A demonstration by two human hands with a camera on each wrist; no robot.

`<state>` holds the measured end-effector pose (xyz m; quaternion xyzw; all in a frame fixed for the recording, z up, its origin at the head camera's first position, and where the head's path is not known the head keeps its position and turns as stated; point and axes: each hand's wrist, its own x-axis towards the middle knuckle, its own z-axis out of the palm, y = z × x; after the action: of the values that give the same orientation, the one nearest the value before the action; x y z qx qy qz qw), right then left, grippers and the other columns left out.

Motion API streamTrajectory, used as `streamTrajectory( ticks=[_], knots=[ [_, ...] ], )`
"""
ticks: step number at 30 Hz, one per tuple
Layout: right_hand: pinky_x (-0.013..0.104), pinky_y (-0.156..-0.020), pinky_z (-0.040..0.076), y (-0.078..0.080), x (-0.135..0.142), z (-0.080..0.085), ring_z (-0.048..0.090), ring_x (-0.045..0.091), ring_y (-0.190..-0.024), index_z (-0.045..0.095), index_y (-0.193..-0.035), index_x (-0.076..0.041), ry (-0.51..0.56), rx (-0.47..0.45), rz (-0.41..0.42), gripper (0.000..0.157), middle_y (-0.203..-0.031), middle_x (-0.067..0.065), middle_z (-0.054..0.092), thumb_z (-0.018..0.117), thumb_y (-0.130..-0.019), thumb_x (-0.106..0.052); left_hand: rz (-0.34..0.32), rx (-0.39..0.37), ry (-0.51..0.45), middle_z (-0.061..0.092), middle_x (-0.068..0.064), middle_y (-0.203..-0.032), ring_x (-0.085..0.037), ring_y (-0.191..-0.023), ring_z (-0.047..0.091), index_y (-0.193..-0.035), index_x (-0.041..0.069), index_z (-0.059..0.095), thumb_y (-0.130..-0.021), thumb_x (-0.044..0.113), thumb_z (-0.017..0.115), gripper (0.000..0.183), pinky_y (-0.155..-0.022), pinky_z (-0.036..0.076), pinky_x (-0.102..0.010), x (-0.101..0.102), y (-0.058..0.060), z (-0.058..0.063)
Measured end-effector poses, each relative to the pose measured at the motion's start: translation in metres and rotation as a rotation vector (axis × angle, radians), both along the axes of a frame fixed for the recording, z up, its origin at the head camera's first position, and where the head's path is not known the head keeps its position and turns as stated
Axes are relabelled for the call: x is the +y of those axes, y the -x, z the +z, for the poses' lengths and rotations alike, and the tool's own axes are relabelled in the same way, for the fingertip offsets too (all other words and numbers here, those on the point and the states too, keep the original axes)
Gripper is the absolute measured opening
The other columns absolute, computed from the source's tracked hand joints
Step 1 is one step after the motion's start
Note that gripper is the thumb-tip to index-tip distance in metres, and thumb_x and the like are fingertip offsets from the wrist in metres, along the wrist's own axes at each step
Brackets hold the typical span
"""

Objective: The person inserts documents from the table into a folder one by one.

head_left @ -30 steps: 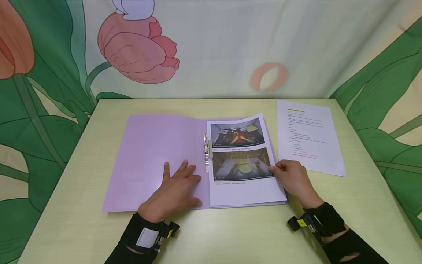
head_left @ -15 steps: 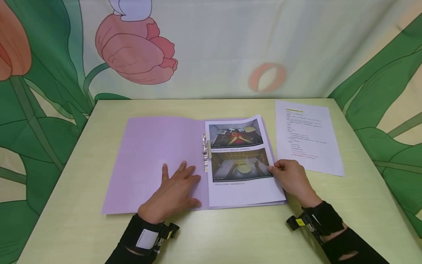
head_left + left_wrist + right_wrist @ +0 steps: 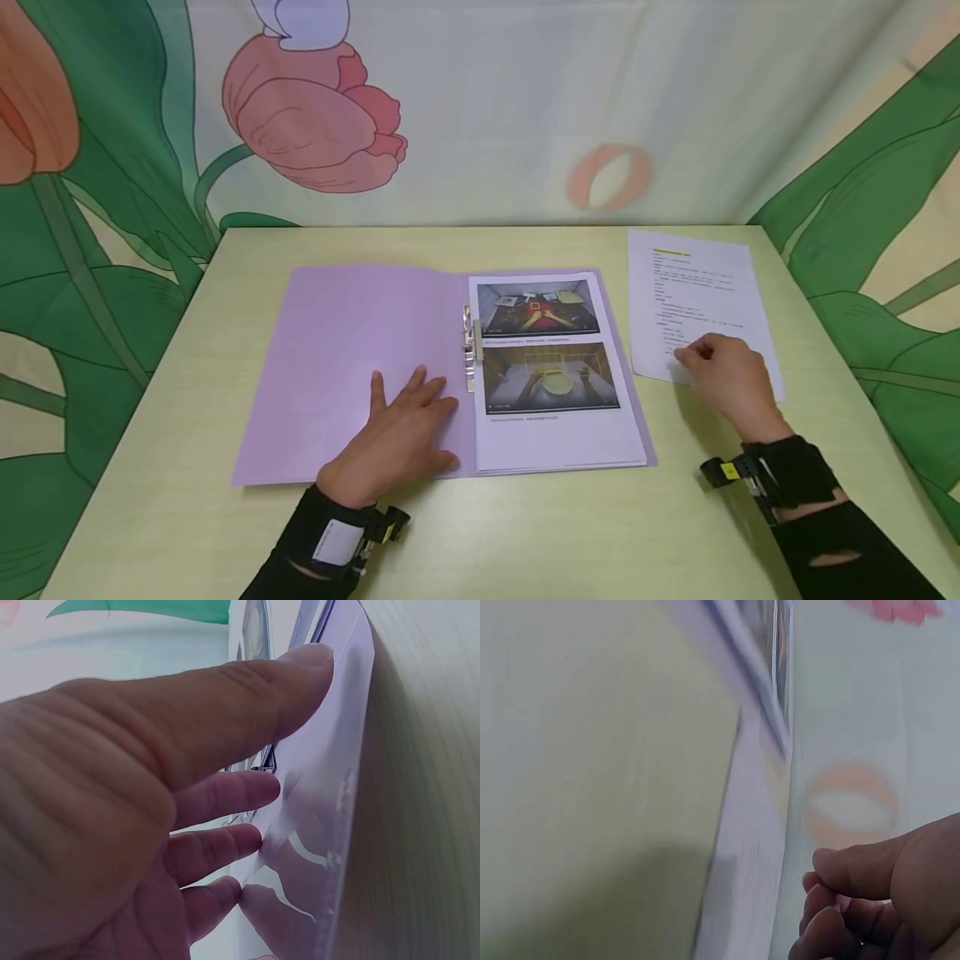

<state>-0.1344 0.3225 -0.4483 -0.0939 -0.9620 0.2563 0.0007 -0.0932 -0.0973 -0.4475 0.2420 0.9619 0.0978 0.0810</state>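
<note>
A purple folder (image 3: 337,333) lies spread on the table, with a metal clip (image 3: 472,346) at its spine. Printed pages (image 3: 555,442) bearing two pictures lie flat on its right side. My left hand (image 3: 393,437) rests on the inner left cover, fingers spread; the left wrist view shows its fingertips touching the glossy purple surface (image 3: 322,802). Over the lower part of a loose printed sheet (image 3: 697,292) is my right hand (image 3: 731,383). Its fingers are curled, with the thumb against them, and in the right wrist view nothing shows between them.
The light wooden table (image 3: 525,542) extends in front of the folder and to both sides. Behind it hangs a curtain (image 3: 510,108) with flower and leaf prints. A small camera (image 3: 722,472) is strapped to my right wrist.
My right hand has let go of the right edge of the folder's pages and moved right, over the loose sheet. The raised page corner has settled flat. My left hand stays in place.
</note>
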Motion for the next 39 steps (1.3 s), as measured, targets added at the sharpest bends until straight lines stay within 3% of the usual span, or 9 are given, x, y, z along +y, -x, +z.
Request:
streamTrajectory(
  ticks=[3,7,10,14,18,22,25,35,39],
  knots=[
    [0.036,-0.050,0.038,0.011,0.032,0.000,0.054,0.031,-0.068,0.062,-0.097,0.004,-0.061,0.006,-0.062,0.035,-0.090,0.024,0.065,0.056,-0.096,-0.031,-0.002,0.004,0.004,0.043,-0.010,-0.150,-0.034,-0.144,0.021,-0.130,0.017,0.060,-0.069,0.048,0.082,0.072,-0.103,0.004,-0.079,0.000,0.000,0.000],
    [0.042,-0.050,0.039,0.018,0.069,-0.005,0.053,0.041,-0.075,0.055,-0.106,0.014,-0.152,-0.086,-0.110,0.064,-0.096,0.035,0.056,0.055,-0.093,-0.048,-0.007,0.009,0.006,0.043,-0.010,-0.150,-0.035,-0.143,0.021,-0.129,0.017,0.060,-0.069,0.048,0.082,0.071,-0.103,0.005,-0.079,0.000,0.000,0.000],
    [0.045,-0.049,0.040,0.019,0.085,-0.007,0.050,0.043,-0.075,0.048,-0.110,0.021,-0.186,-0.170,-0.126,0.088,-0.092,0.037,0.050,0.055,-0.087,-0.063,-0.012,0.013,0.010,0.043,-0.010,-0.150,-0.035,-0.143,0.021,-0.129,0.018,0.060,-0.070,0.049,0.082,0.070,-0.102,0.005,-0.080,0.000,0.000,0.000],
    [0.042,-0.049,0.040,0.021,0.093,-0.008,0.050,0.039,-0.070,0.043,-0.112,0.023,-0.161,-0.217,-0.122,0.100,-0.088,0.034,0.051,0.058,-0.080,-0.071,-0.001,0.010,0.011,0.043,-0.010,-0.150,-0.036,-0.143,0.021,-0.129,0.018,0.060,-0.070,0.048,0.082,0.071,-0.103,0.005,-0.079,0.001,0.001,0.000],
    [0.042,-0.053,0.040,0.023,0.096,-0.007,0.052,0.043,-0.078,0.040,-0.115,0.022,-0.118,-0.202,-0.132,0.092,-0.096,0.036,0.052,0.064,-0.082,-0.061,0.011,-0.005,0.006,0.043,-0.010,-0.150,-0.035,-0.143,0.021,-0.130,0.017,0.060,-0.070,0.047,0.082,0.071,-0.103,0.004,-0.079,0.001,0.000,0.000],
    [0.045,-0.060,0.039,0.026,0.102,-0.011,0.051,0.050,-0.091,0.047,-0.115,0.020,-0.098,-0.131,-0.176,0.069,-0.107,0.039,0.053,0.068,-0.085,-0.038,0.008,-0.011,0.006,0.042,-0.010,-0.151,-0.035,-0.144,0.020,-0.131,0.017,0.060,-0.070,0.048,0.082,0.072,-0.103,0.004,-0.079,0.002,0.001,0.000],
    [0.045,-0.059,0.039,0.027,0.108,-0.016,0.052,0.048,-0.090,0.054,-0.110,0.018,-0.097,-0.088,-0.186,0.055,-0.105,0.038,0.057,0.067,-0.087,-0.030,0.007,-0.009,0.013,0.043,-0.010,-0.151,-0.034,-0.144,0.020,-0.130,0.017,0.060,-0.070,0.048,0.082,0.072,-0.103,0.004,-0.079,0.002,0.001,-0.001],
    [0.040,-0.053,0.039,0.028,0.123,-0.004,0.052,0.042,-0.081,0.060,-0.102,0.012,-0.099,-0.043,-0.202,0.048,-0.082,0.026,0.063,0.059,-0.093,-0.035,0.012,-0.004,0.019,0.044,-0.009,-0.150,-0.034,-0.143,0.022,-0.129,0.018,0.061,-0.069,0.047,0.083,0.070,-0.103,0.005,-0.079,0.004,0.001,0.000],
    [0.042,-0.052,0.037,0.026,0.121,-0.002,0.054,0.045,-0.077,0.066,-0.094,0.011,-0.144,-0.009,-0.213,0.047,-0.079,0.030,0.065,0.052,-0.097,-0.035,0.010,-0.006,0.017,0.043,-0.010,-0.150,-0.034,-0.143,0.021,-0.130,0.017,0.060,-0.070,0.047,0.082,0.070,-0.103,0.005,-0.079,0.004,0.000,0.001]
  ],
)
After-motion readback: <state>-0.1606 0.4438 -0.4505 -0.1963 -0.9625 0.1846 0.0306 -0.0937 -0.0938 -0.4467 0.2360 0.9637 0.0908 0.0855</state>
